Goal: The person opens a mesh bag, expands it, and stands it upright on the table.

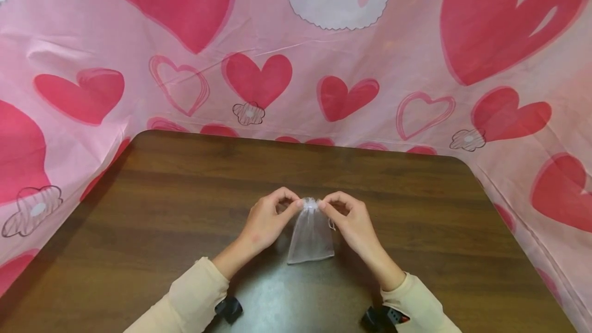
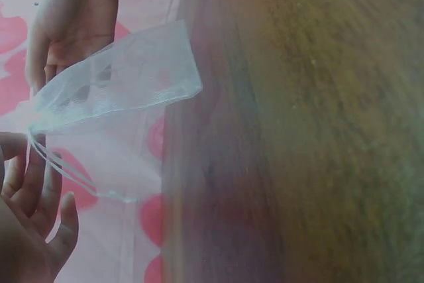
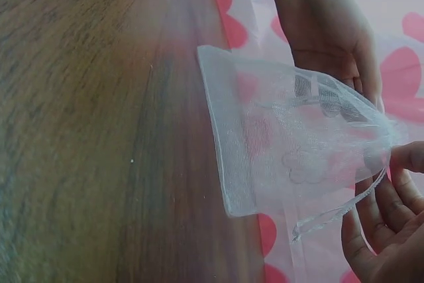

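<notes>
Cinching a sheer pouch between two hands, mouth nearly drawn shut.

Left hand pinching the gathered top of the organza pouch with curled thumb and forefinger; pouch hanging between both hands, lower edge touching the dark wooden table just below the fingertips. Right hand pinching the opposite side of the neck, a loop of drawstring trailing under its fingers. Judging the mouth already bunched; pulling the string fully tight and knotting apparently remaining. Contents not visible through the mesh; cannot tell whether filled.
</notes>
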The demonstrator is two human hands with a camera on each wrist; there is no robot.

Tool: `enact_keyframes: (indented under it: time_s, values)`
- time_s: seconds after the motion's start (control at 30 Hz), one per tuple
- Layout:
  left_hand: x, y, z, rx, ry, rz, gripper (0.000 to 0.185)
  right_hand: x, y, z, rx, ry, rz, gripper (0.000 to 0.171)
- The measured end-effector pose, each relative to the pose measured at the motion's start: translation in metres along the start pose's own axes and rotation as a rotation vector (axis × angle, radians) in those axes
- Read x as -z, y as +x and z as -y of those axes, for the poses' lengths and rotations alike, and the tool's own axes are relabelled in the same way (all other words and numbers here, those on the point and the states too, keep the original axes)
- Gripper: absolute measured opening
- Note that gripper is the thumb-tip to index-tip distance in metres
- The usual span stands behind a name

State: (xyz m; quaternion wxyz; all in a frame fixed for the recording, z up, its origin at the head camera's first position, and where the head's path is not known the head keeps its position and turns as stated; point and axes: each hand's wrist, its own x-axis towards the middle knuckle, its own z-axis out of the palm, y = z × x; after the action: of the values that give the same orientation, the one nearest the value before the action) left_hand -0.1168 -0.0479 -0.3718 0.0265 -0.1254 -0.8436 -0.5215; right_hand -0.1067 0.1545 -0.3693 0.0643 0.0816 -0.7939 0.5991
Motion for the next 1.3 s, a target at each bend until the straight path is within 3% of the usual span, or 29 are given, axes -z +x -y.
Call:
enact_keyframes:
  time_s: [0.47,1.3]
  values:
    - [0.003,0.001,0.003,-0.025,0.005,-0.048,0.011,0.006,0.003,-0.002,-0.025,-0.006,-0.026,0.014]
    - [0.006,0.004,0.005,-0.022,0.055,-0.046,0.011,0.018,0.007,-0.004,-0.005,-0.056,-0.003,0.012]
